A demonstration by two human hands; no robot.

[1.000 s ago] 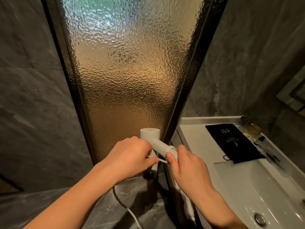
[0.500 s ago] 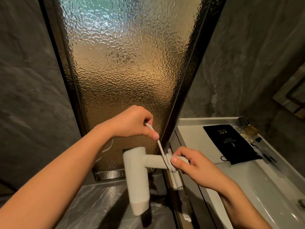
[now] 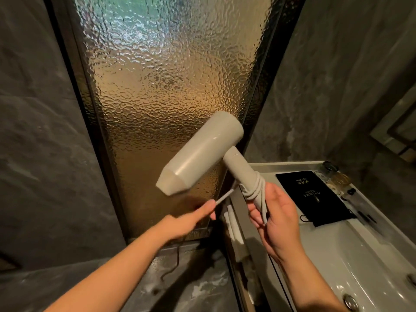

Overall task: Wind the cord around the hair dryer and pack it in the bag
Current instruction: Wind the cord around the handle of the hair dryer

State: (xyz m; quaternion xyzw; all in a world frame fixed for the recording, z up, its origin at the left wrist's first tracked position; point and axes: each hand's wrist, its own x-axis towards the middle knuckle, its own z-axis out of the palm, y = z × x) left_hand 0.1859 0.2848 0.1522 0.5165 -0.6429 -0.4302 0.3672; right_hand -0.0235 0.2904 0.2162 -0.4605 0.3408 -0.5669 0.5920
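- The cord [image 3: 255, 188] sits in a few loose turns low on the handle of the white hair dryer [image 3: 202, 152]; if the pulled strand goes slack, I judge the turns could slide off the handle's end and unravel.
- The dryer's heavy barrel hangs out to the left of the grip, so a weak hold might let it twist or drop towards the floor.
- The right hand [image 3: 273, 212] is closed around the handle's lower end, fingers curled over the wraps, wrist raised beside the washbasin [image 3: 337, 255].
- The left hand [image 3: 202, 213], arm extended forward, pinches the free strand taut just below the barrel; it is blurred.
- The black drawstring bag [image 3: 315, 197] lies flat on the desk [image 3: 265, 174] by the basin, near the right hand, not yet touched.
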